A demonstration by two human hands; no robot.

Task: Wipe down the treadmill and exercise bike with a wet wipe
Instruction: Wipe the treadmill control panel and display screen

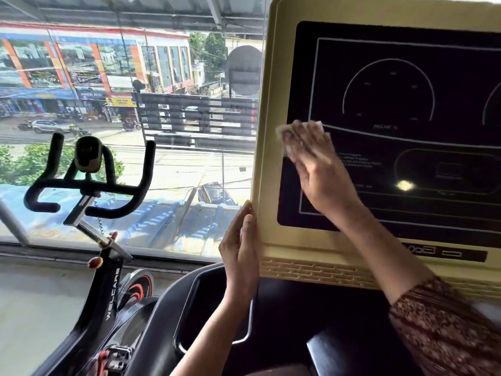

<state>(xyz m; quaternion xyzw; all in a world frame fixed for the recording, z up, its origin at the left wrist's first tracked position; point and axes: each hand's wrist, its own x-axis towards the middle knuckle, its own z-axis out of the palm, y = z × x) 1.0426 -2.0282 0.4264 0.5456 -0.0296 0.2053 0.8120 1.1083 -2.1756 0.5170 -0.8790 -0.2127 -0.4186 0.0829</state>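
The treadmill console [271, 158] fills the right side, a gold frame around a black display panel [406, 104]. My right hand [317, 169] presses a white wet wipe [287, 134] flat against the panel's left edge, fingers straight and blurred with motion. My left hand [241, 245] rests against the console's lower left side edge, fingers straight along it. The black exercise bike [108, 289] stands at the lower left, its handlebars [89, 183] raised in front of the window.
A large window [135, 104] runs behind both machines and looks onto a street with shops. The treadmill's dark lower tray [206, 308] with a cup recess lies under my left forearm. A pale floor strip [35, 308] runs beside the bike.
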